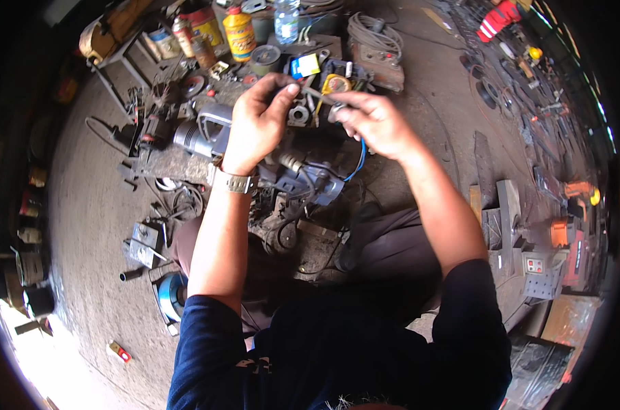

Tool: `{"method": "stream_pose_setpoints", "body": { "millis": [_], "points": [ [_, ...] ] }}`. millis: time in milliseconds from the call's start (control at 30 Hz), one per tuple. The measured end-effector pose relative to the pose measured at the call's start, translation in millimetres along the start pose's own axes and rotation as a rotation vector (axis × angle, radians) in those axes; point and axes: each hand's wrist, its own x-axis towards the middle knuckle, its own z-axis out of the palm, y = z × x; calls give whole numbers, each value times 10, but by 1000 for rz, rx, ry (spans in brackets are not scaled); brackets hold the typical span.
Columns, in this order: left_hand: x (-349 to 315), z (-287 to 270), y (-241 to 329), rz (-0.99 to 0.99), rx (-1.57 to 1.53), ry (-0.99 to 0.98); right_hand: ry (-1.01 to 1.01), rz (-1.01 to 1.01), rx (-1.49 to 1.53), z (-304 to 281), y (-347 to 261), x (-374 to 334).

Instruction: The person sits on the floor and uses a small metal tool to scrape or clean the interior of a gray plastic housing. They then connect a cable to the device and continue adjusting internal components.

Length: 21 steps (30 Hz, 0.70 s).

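Observation:
My left hand [261, 119], with a metal watch [235, 182] on its wrist, is closed in a pinch on one end of a thin, dark, narrow strip [315, 93]. The strip slants down to my right hand [377, 123], whose fingers are closed around a small, shiny, rounded metal piece [335, 111]. Whether strip and metal piece touch cannot be made out. Under my hands lies an opened grey power tool body [313, 183], with a blue wire [360, 164] rising beside it. Left of my left wrist rests a grey tool housing [213, 123] with a loop handle.
A cluttered low bench holds a yellow bottle [239, 34], a clear water bottle [287, 24] and a blue-and-yellow small box [305, 65]. Coiled cable [375, 37] sits on a machine at the back. Metal scraps and tools [549, 130] line the right side; a blue round object [170, 297] stands lower left.

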Motion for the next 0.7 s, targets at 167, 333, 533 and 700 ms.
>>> {"method": "stream_pose_setpoints", "body": {
  "millis": [167, 333, 533, 700],
  "points": [
    [-3, -33, -77, 11, 220, -113, 389, -317, -532, 304, 6, 24],
    [48, 68, 74, 63, 138, -193, 434, -366, -650, 235, -63, -80],
    [116, 173, 43, 171, 221, -187, 378, -262, -740, 92, -8, -109],
    [121, 142, 56, 169, 570, -355, -59, 16, -422, 35, 443, -148]
  ]
}}
